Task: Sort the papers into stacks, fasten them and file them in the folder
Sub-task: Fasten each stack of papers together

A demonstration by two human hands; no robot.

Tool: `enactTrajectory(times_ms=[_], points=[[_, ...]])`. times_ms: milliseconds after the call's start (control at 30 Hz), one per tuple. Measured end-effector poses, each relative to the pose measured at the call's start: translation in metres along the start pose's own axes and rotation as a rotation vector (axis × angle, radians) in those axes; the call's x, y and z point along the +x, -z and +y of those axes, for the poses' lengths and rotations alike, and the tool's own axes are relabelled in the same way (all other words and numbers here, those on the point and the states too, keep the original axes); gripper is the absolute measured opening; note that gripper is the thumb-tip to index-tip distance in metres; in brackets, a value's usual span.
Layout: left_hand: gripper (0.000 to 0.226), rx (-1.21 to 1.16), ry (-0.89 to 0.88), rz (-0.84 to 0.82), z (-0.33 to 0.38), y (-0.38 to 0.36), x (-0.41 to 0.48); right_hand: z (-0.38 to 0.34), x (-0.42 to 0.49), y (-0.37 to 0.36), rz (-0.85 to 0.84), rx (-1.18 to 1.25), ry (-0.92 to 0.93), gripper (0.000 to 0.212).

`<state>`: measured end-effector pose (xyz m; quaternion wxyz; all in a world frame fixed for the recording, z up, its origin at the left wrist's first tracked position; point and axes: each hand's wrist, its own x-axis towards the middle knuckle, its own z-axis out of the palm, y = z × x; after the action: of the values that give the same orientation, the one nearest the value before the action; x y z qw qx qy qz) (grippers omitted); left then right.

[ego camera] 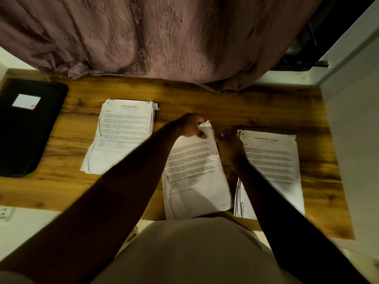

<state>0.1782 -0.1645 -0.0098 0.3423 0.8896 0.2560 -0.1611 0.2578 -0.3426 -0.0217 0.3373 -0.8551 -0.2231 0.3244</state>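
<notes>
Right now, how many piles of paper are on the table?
3: left pile, middle pile pinched by the left hand, right pile. Others may be hidden.

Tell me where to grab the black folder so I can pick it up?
Probably by its long right edge, coming from the right: the black folder lies flat on the table, and that edge shows bare, with a gap before the nearest paper stack.

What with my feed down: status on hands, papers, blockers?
Left hand pinching top corner of middle stack. Right hand holding small blue thing beside it. Folder closed, far left, past another stack.
</notes>
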Motion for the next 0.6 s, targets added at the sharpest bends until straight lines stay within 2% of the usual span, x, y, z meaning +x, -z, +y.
enactTrajectory(times_ms=[100, 267, 400, 500, 600], points=[[0.033, -0.001, -0.013, 0.004, 0.001, -0.001, -0.001, 0.001, 0.0, 0.008, -0.081, -0.059, 0.169, 0.016], [0.035, -0.015, -0.039, 0.026, 0.002, -0.001, -0.004, 0.002, 0.001, 0.018, -0.042, -0.253, 0.428, 0.022], [0.051, -0.02, -0.017, 0.037, 0.002, -0.004, -0.003, 0.001, 0.006, 0.019, -0.118, -0.246, 0.392, 0.045], [0.056, -0.012, -0.014, 0.059, 0.001, -0.007, -0.001, -0.001, 0.008, 0.018, -0.172, -0.264, 0.355, 0.049], [0.03, 0.002, -0.046, 0.059, 0.002, -0.005, -0.003, -0.002, 0.011, 0.018, -0.174, -0.263, 0.339, 0.048]])
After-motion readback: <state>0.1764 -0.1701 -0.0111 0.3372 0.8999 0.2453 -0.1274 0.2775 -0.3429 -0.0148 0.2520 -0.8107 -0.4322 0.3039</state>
